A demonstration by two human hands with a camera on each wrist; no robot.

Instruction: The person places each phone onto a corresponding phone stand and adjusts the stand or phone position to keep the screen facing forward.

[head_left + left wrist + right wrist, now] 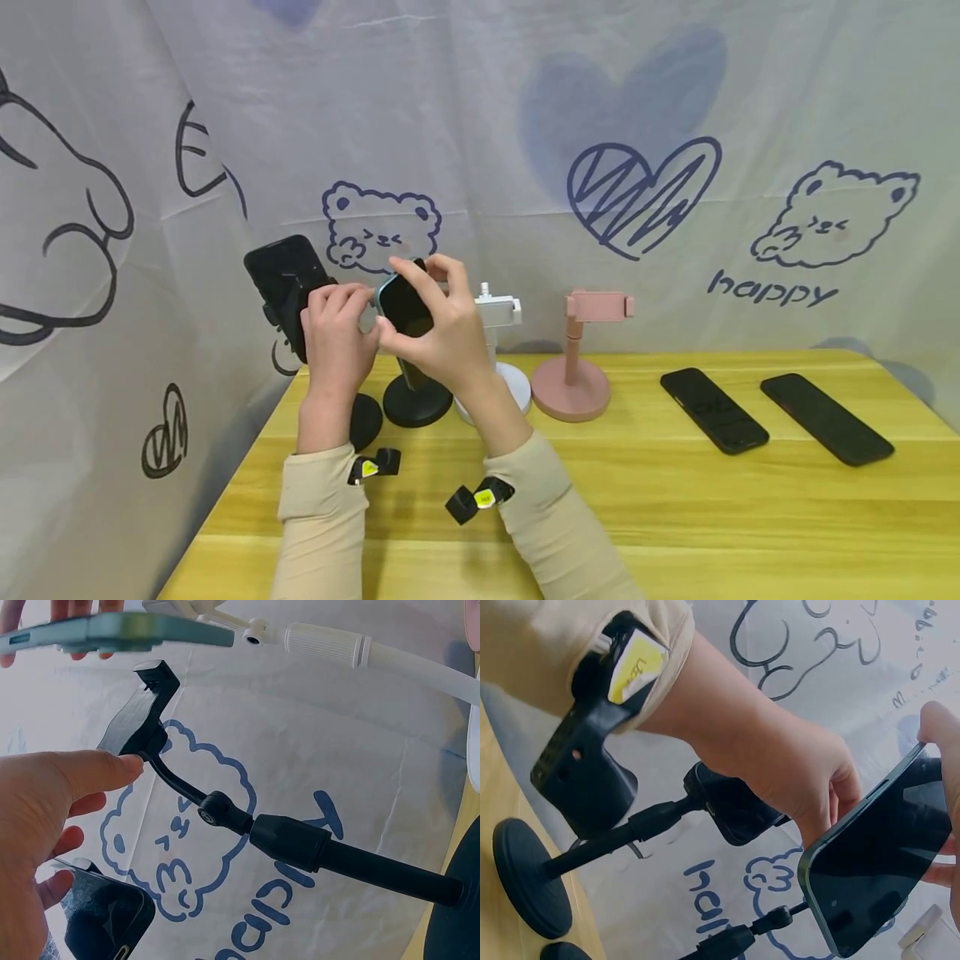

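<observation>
My right hand (453, 329) holds a phone (405, 302) with a pale green edge, its dark screen facing me. In the left wrist view this phone (142, 631) is above the clamp (139, 724) of a black phone stand, apart from it. My left hand (337, 329) grips the side of that clamp, thumb against its lower end and fingers curled behind. The stand's round black base (417, 408) rests on the table. Just left, another black phone (281, 271) sits tilted in a second black stand, partly behind my left hand.
To the right stand a white phone stand (513, 387), partly hidden by my right arm, and a pink phone stand (572, 387). Two black phones, one nearer (714, 410) and one farther right (827, 418), lie on the wooden table (675, 517). A printed cloth (495, 150) hangs behind.
</observation>
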